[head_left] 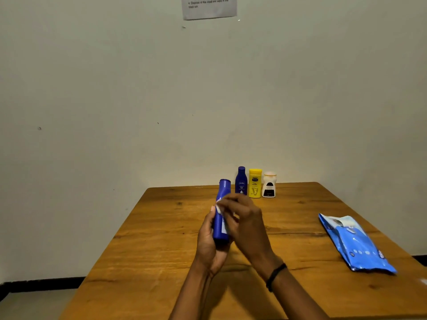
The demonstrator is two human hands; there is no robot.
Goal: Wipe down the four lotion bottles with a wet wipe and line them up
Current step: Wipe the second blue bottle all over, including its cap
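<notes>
My left hand [208, 243] grips a tall blue lotion bottle [221, 213] by its lower end and holds it above the wooden table [161, 262], cap pointing away. My right hand [245, 220] presses a small white wet wipe [218, 208] against the middle of that bottle. Three other bottles stand in a row at the table's far edge by the wall: a dark blue one [241, 181], a yellow one [255, 183] and a white one with a dark label [269, 185].
A blue pack of wet wipes [355, 243] lies near the table's right edge. A printed sheet of paper [209, 6] hangs on the wall above. The floor shows at the lower left beyond the table's left edge.
</notes>
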